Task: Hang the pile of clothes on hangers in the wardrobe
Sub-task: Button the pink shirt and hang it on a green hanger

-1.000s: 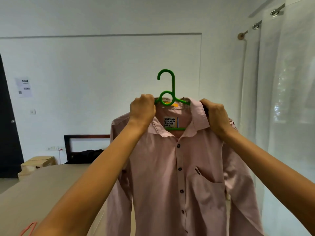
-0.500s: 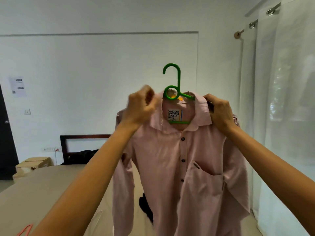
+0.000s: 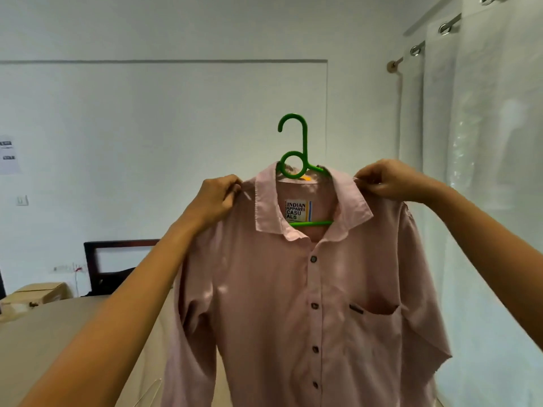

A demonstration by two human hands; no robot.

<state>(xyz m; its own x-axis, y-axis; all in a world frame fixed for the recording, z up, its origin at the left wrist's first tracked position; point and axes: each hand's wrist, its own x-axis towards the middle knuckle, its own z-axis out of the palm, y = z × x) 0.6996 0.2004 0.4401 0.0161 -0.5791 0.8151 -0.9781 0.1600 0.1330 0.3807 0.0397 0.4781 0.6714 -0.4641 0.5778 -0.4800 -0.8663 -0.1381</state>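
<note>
A pale pink button-up shirt (image 3: 282,304) hangs in front of me on a green plastic hanger (image 3: 295,154), whose hook sticks up above the collar. My left hand (image 3: 216,198) pinches the shirt's left shoulder beside the collar. My right hand (image 3: 388,180) pinches the right shoulder at the same height. Both arms are raised and hold the shirt up in the air, its front with buttons and chest pocket facing me. The wardrobe is not in view.
A beige bed (image 3: 44,339) lies low at the left with a dark headboard (image 3: 117,259) behind it. A cardboard box (image 3: 41,292) stands by the white wall. White curtains (image 3: 484,171) hang along the right side.
Both hands have slid outward from the collar to the shirt's shoulders. The collar now lies flat and the shoulders are spread over the hanger.
</note>
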